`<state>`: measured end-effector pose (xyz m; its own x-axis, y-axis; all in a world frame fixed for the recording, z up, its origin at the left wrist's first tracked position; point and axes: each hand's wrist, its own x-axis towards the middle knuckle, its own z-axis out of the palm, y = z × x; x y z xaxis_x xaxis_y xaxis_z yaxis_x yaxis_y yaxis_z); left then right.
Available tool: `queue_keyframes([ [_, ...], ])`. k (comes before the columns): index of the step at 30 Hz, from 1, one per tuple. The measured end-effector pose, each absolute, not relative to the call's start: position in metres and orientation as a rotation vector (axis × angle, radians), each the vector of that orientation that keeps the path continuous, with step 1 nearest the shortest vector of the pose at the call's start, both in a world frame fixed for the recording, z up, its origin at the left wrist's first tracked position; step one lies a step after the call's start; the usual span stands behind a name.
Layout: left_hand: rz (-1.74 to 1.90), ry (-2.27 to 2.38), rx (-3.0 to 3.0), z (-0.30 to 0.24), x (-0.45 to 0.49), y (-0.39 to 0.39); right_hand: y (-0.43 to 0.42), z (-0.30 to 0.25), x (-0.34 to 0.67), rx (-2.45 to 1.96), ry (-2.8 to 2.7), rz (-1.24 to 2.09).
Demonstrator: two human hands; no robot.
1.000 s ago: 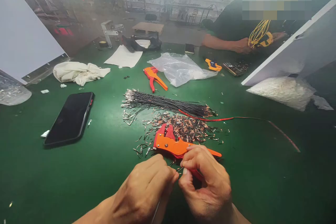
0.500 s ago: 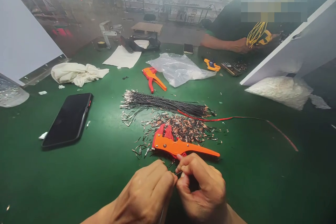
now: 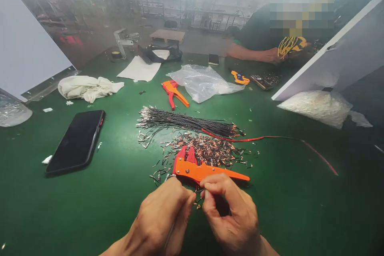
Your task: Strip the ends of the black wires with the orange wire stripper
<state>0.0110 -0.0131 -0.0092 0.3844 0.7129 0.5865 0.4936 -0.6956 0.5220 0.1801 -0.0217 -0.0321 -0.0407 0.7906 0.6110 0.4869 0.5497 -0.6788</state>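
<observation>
Low in the head view, my left hand (image 3: 163, 214) is closed, back of the hand up, around a thin black wire (image 3: 199, 191). My right hand (image 3: 232, 214) pinches the short end of this wire between thumb and forefinger, close beside the left. Most of the wire is hidden by the fingers. Just beyond them lies an orange and red wire stripper (image 3: 198, 169), near my right fingertips. Behind it spread a heap of short black offcuts with copper ends (image 3: 216, 149) and a bundle of black wires (image 3: 186, 121) with metal terminals at the left end.
A second wire stripper (image 3: 175, 93) and a plastic bag (image 3: 205, 82) lie farther back. To the left are a phone (image 3: 76, 141) and a white cloth (image 3: 88, 87). A red strip (image 3: 255, 139) runs rightward. Across the table, a person's hand (image 3: 273, 54) is near yellow wires (image 3: 288, 47).
My hands have drawn slightly apart, the left tilting and its fingers shifting left. The camera view has shifted a little. The stripper and wire bundle lie as before.
</observation>
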Motion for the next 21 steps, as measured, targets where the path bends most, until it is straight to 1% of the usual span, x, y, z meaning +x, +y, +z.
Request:
queue_keyframes([
  [3, 1.298, 1.105, 2.307, -0.008, 0.006, -0.011, -0.014, -0.021, 0.191, -1.081, -1.762, 0.263],
  [5, 1.348, 1.153, 2.281, -0.006, 0.002, -0.009, -0.009, -0.013, 0.202, -1.196, -1.903, 0.085],
  [7, 1.447, 1.176, 2.235, -0.004, 0.0, -0.006, -0.006, -0.01, 0.212, -1.358, -2.105, -0.02],
  [10, 1.623, 1.162, 2.171, -0.001, -0.003, -0.001, -0.006, -0.012, 0.224, -1.536, -2.296, -0.068],
  [14, 1.622, 1.166, 2.209, -0.001, -0.005, 0.003, -0.013, -0.02, 0.235, -1.547, -2.417, -0.167],
  [17, 1.605, 1.151, 2.235, -0.003, -0.006, 0.004, -0.015, -0.025, 0.24, -1.502, -2.483, -0.099],
  [21, 1.609, 1.162, 2.19, -0.004, -0.007, 0.005, -0.008, -0.02, 0.246, -1.517, -2.417, 0.138],
])
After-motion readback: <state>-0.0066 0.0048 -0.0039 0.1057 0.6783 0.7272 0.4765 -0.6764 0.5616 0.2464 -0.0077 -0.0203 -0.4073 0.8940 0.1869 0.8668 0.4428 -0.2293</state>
